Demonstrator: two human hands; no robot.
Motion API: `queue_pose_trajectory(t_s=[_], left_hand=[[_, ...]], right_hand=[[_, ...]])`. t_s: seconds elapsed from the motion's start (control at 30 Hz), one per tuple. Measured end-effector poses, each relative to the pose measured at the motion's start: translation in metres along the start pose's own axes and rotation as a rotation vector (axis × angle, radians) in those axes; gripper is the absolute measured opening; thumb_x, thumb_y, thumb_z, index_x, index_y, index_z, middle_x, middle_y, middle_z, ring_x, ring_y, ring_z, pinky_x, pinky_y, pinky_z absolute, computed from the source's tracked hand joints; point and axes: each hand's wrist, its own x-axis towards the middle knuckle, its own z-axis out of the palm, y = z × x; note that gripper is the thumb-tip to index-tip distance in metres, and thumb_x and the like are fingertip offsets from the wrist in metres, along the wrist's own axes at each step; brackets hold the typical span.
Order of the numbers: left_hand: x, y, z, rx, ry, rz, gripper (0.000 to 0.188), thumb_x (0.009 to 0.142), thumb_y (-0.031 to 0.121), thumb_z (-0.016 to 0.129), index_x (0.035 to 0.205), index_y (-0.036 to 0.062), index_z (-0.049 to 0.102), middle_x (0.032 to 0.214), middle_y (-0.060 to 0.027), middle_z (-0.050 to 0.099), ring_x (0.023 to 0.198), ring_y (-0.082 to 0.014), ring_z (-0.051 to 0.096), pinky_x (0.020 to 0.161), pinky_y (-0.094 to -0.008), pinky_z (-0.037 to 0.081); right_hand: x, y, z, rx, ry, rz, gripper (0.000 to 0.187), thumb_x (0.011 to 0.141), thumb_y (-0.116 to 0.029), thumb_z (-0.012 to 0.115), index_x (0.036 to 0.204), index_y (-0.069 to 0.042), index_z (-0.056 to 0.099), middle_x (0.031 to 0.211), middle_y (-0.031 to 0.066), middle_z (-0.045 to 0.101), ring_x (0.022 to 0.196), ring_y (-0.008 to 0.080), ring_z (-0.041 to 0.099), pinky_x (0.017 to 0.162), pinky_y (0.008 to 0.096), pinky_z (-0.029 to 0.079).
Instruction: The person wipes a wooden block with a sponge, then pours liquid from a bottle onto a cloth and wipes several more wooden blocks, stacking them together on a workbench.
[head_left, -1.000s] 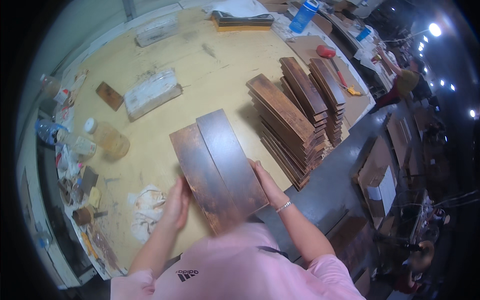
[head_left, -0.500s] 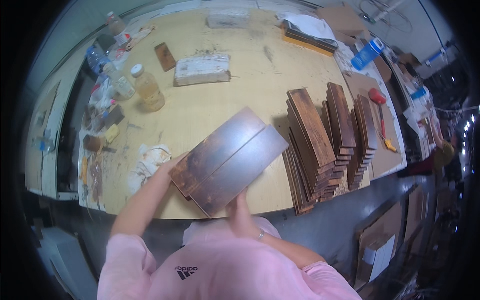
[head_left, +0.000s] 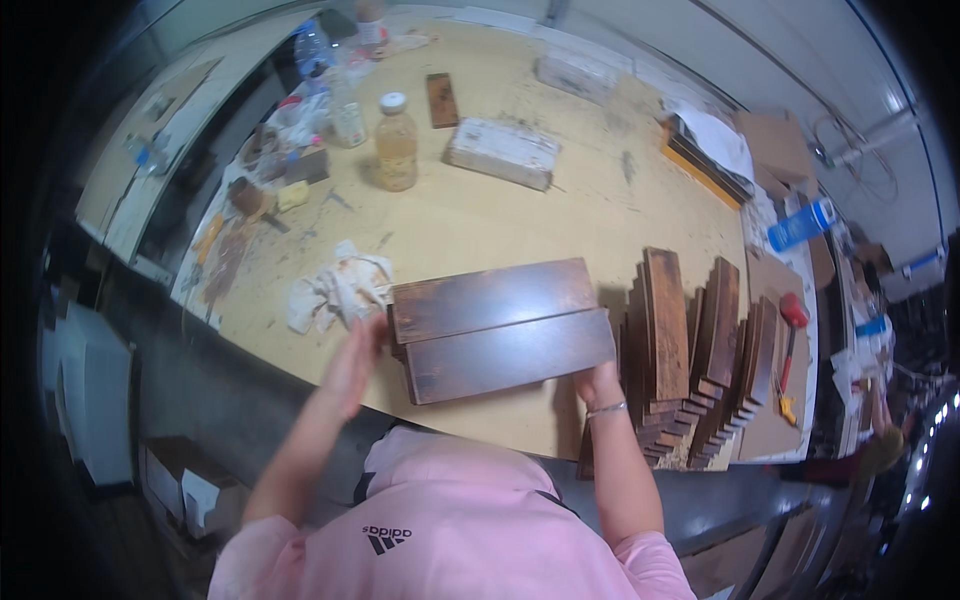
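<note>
In front of me are two dark brown, glossy wooden planks (head_left: 500, 325), side by side and stacked on further boards whose edges show beneath. My right hand (head_left: 600, 384) grips their right end, its fingers partly hidden by the wood. My left hand (head_left: 355, 360), somewhat blurred, is at their left end with its fingers stretched out; whether it touches the wood I cannot tell. A stained white cloth (head_left: 345, 285) lies just beyond my left hand. To the right of my right hand stand stepped stacks of similar planks (head_left: 665, 325).
A bottle of yellowish liquid (head_left: 396, 150), a paint-smeared white block (head_left: 503, 152) and a small brown board (head_left: 441, 100) sit toward the back of the table (head_left: 560, 225). At the right are a red-headed hammer (head_left: 793, 312) and a blue bottle (head_left: 800, 226).
The planks have turned from a steep slant to nearly level across my view. My right hand has shifted from under their lower edge to their right end. My left hand has loosened from the left end.
</note>
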Motion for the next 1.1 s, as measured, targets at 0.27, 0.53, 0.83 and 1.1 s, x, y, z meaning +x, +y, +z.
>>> queue_pose_trajectory(t_s=[0.27, 0.53, 0.83, 1.1], left_hand=[[-0.009, -0.041, 0.055, -0.415, 0.057, -0.063, 0.077, 0.098, 0.066, 0.037, 0.156, 0.0173, 0.025, 0.155, -0.0068, 0.035, 0.139, -0.0219, 0.038, 0.110, -0.0385, 0.038], [0.000, 0.010, 0.040, -0.353, -0.086, -0.298, 0.078, 0.097, 0.067, 0.039, 0.153, 0.0125, 0.034, 0.149, -0.0081, 0.044, 0.131, -0.0205, 0.047, 0.108, -0.0343, 0.039], [0.043, 0.045, 0.032, 0.016, -0.219, -0.281, 0.064, 0.105, 0.052, 0.034, 0.156, 0.0141, 0.027, 0.156, -0.0076, 0.035, 0.139, -0.0171, 0.038, 0.113, -0.0316, 0.032], [0.058, 0.059, 0.013, 0.176, -0.303, 0.059, 0.087, 0.101, 0.062, 0.031, 0.154, -0.0046, 0.014, 0.161, -0.0219, 0.017, 0.151, -0.0275, 0.014, 0.121, -0.0348, 0.014]], right_hand=[[0.049, 0.041, -0.039, 0.019, -0.238, 0.202, 0.035, 0.100, -0.025, 0.054, 0.131, -0.007, 0.054, 0.126, 0.0101, 0.062, 0.108, 0.0230, 0.063, 0.089, 0.0380, 0.056], [-0.015, 0.066, -0.033, 0.129, -0.119, 0.165, 0.039, 0.102, -0.033, 0.049, 0.131, -0.008, 0.054, 0.127, 0.0076, 0.061, 0.108, 0.0249, 0.062, 0.092, 0.0392, 0.055], [-0.063, 0.100, -0.038, 0.404, 0.017, 0.246, 0.042, 0.102, -0.037, 0.048, 0.132, -0.007, 0.054, 0.127, 0.0094, 0.061, 0.110, 0.0261, 0.061, 0.094, 0.0411, 0.054], [-0.077, 0.006, 0.037, -0.094, 0.182, -0.175, 0.062, 0.098, -0.058, 0.046, 0.132, -0.008, 0.054, 0.130, 0.0139, 0.058, 0.116, 0.0304, 0.056, 0.099, 0.0460, 0.048]])
